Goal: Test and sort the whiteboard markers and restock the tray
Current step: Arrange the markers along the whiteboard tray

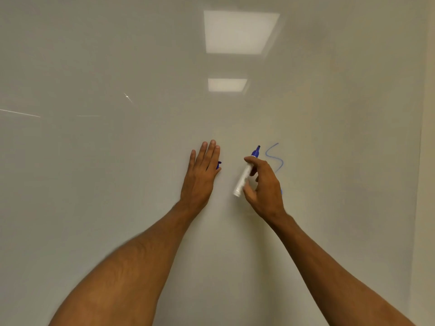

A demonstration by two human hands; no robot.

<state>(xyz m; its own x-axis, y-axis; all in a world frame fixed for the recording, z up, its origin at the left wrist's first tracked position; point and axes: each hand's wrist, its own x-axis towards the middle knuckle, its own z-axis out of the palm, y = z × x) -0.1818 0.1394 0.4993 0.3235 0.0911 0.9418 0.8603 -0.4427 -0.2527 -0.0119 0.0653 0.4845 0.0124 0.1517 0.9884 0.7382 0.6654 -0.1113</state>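
Observation:
A white whiteboard [117,161] fills the view. My right hand [263,187] grips an uncapped blue marker [244,177] with a white barrel, its tip pointing up, just left of a wavy blue line [275,158] drawn on the board. My left hand [202,172] lies flat on the board with straight fingers. A small blue piece, likely the marker's cap [219,164], peeks out under its thumb side; how it is held is hidden.
Two ceiling lights [240,31] reflect in the glossy board. The board's right edge [421,161] meets a beige wall. Faint scratches [21,113] show at the left.

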